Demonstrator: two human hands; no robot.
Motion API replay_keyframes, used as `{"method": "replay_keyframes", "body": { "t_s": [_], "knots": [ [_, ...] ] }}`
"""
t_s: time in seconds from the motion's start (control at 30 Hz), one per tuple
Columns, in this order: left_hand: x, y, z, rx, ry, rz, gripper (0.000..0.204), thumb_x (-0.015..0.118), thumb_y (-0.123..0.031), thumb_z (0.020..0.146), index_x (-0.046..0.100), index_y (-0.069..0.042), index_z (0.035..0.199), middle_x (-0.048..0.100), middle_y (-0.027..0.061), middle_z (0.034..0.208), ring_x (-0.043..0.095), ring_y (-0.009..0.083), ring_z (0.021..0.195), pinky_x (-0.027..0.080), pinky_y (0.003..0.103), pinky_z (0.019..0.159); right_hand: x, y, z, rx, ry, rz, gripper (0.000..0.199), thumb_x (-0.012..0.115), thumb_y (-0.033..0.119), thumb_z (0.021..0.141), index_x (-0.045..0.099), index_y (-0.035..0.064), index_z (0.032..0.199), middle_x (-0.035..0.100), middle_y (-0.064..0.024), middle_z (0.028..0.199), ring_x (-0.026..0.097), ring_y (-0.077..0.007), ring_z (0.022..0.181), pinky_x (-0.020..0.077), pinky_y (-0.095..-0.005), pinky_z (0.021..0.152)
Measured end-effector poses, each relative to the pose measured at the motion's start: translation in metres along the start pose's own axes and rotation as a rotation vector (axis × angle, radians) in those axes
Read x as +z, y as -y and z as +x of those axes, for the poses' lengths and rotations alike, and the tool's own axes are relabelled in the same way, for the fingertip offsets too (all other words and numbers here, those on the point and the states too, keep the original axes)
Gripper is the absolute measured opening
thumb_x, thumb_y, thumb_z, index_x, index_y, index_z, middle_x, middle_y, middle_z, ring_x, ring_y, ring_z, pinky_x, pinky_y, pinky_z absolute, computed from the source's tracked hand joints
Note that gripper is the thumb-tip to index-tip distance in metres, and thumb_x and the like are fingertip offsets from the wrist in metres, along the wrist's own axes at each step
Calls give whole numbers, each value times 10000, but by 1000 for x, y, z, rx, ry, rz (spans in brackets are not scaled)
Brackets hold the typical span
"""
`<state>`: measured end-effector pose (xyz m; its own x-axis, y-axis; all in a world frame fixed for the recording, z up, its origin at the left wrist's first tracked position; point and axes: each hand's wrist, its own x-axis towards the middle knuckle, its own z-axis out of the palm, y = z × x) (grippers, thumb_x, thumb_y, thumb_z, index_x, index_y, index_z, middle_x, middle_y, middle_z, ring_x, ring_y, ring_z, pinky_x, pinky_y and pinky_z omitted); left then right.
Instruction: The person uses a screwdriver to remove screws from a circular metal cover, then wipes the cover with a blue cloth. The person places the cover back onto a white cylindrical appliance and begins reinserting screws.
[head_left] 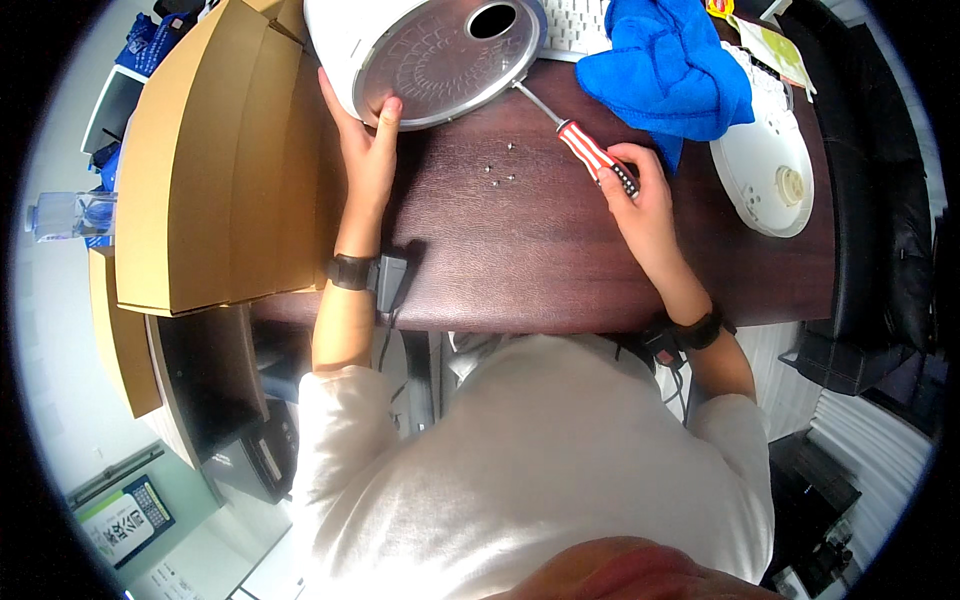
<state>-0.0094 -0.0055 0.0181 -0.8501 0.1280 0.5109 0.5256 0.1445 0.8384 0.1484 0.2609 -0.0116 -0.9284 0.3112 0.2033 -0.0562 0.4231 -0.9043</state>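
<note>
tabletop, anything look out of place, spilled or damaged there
A few small metal pieces, probably screws, lie loose on the tabletop between the left hand and right hand, where they could easily get lost. The white appliance looks tipped, its metal face exposed. The blue cloth is bunched up. No spill or damage is visible.

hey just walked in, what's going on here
A person's left hand steadies a tilted white appliance, thumb on its round metal face. The right hand holds a striped screwdriver, its tip at that face's lower right rim. A few small metal pieces, probably screws, lie loose on the dark table. A blue cloth and a round white part are off to the right.
</note>
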Motion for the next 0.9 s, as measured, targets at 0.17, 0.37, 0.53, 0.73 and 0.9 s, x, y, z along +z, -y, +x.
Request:
{"method": "replay_keyframes", "body": {
  "t_s": [0.17, 0.37, 0.53, 0.73, 0.9],
  "knots": [
    [-1, -3, -2, 10, 6, 39, 911, 636, -245, 878, -28, -5, 1454, 266, 189, 1419, 358, 238, 1252, 287, 344, 1044, -3, 29, 0, -279, -39, -350, 310, 675, 113, 799, 530, 27, 1059, 543, -159, 978, 573, -324, 905, 471, -377, 769],
    [-1, -4, -1, 4, 1, 36, 914, 639, -244, 875, -27, -1, 1453, 280, 185, 1410, 367, 238, 1243, 287, 341, 1043, -5, 5, 2, 80, -95, -51, 304, 662, 194, 833, 585, 9, 1061, 620, -125, 920, 615, -215, 839, 476, -321, 745],
    [0, -5, -3, -31, 3, -17, 916, 641, -244, 874, -27, -4, 1454, 299, 184, 1398, 392, 234, 1222, 300, 339, 1034, -12, 20, 3, 447, -3, 252, 339, 490, 273, 954, 600, 4, 1130, 600, -25, 860, 493, -55, 723, 379, -202, 616],
    [-1, -1, -1, 37, 1, 33, 913, 638, -248, 877, -27, -15, 1457, 303, 187, 1396, 405, 226, 1212, 319, 333, 1021, -8, 11, -4, -123, -58, -316, 342, 573, 146, 877, 511, -9, 1175, 543, -198, 1046, 512, -368, 936, 421, -419, 859],
    [-1, -1, -2, 7, -9, 22, 908, 636, -242, 880, -28, -14, 1457, 369, 175, 1334, 448, 210, 1148, 343, 328, 997, -5, 16, -7, -171, 16, -418, 475, 686, 108, 764, 491, 7, 1185, 491, -176, 1077, 469, -358, 994, 401, -435, 877]
  ]
}}
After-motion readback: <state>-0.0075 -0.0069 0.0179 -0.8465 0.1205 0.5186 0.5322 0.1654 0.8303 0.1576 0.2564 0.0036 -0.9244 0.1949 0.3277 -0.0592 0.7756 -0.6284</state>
